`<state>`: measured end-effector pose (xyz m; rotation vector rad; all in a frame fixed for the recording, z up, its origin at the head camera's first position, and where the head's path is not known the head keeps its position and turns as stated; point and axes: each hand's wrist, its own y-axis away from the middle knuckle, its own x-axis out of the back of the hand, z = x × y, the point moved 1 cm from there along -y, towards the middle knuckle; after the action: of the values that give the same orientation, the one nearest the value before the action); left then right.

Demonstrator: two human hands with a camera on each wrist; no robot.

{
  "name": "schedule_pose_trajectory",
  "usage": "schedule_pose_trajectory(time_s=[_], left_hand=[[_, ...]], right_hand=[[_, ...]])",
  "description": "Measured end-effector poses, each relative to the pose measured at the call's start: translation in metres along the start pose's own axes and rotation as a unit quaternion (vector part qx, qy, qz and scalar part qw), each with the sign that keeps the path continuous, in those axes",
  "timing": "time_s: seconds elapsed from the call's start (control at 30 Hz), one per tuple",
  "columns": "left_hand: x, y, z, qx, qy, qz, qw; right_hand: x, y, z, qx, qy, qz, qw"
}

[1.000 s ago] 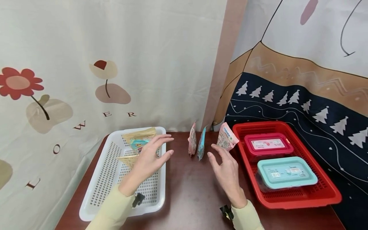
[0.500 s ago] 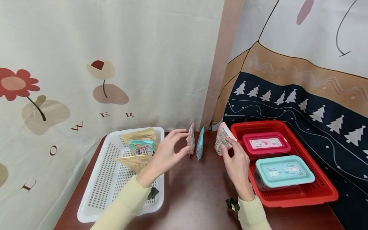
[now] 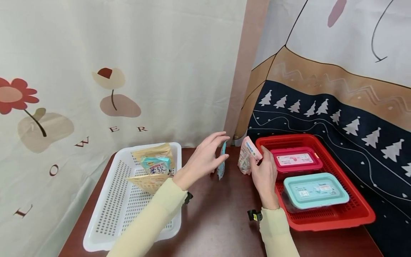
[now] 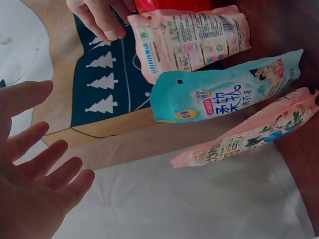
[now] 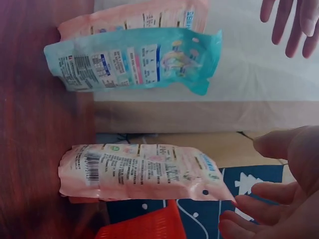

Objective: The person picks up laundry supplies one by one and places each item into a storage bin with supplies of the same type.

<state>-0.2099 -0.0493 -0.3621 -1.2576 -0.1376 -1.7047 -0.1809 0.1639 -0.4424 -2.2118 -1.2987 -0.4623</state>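
Three laundry pouches stand upright on the table. My left hand (image 3: 203, 159), fingers spread, is beside the blue pouch (image 3: 222, 167); the left wrist view shows it holding nothing, apart from that pouch (image 4: 214, 97). A pink pouch (image 4: 249, 132) stands close beside the blue one; in the head view my left hand hides most of it. At the right, my right hand (image 3: 264, 175) is at the top of another pink pouch (image 3: 245, 159). In the right wrist view its thumb and fingers are apart, and a fingertip meets or nearly meets this pouch's (image 5: 144, 172) top corner.
A white basket (image 3: 93, 235) on the left holds yellow pouches (image 3: 147, 182) and a blue one (image 3: 155, 165). The red basket (image 3: 324, 226) on the right carries a dark pink lidded box (image 3: 295, 159) and a mint-lidded box (image 3: 316, 191). Curtains (image 3: 179, 71) hang behind the table.
My left hand has moved right from over the white basket, past the left pink pouch, to the blue pouch. My right hand has moved up to the top of the right pink pouch.
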Motion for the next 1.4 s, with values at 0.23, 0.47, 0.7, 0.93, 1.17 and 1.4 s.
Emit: schedule_pose_trajectory(time_s=[0.23,0.47,0.7,0.93,1.17,1.4], left_hand=[[-0.012,-0.011,-0.007,-0.008,-0.023,-0.019,0.9995],[-0.020,-0.015,-0.012,-0.009,-0.016,-0.026,0.9995],[-0.026,-0.022,-0.013,-0.014,-0.035,-0.054,0.9978],[-0.040,-0.036,-0.013,-0.052,-0.085,-0.093,0.9906],[-0.053,-0.058,-0.004,-0.142,-0.120,-0.141,0.9724],[-0.062,-0.075,0.001,-0.129,-0.178,-0.198,0.9554]], right_hand=[[-0.012,-0.010,0.005,-0.030,0.015,-0.017,0.999],[-0.018,-0.015,0.012,-0.037,0.032,-0.016,0.999],[-0.019,-0.015,0.018,-0.030,0.043,-0.005,0.999],[-0.015,-0.010,0.019,-0.020,0.045,0.006,0.999],[-0.008,-0.004,0.020,-0.021,0.042,-0.022,0.999],[-0.003,0.003,0.021,-0.003,0.047,-0.025,0.999]])
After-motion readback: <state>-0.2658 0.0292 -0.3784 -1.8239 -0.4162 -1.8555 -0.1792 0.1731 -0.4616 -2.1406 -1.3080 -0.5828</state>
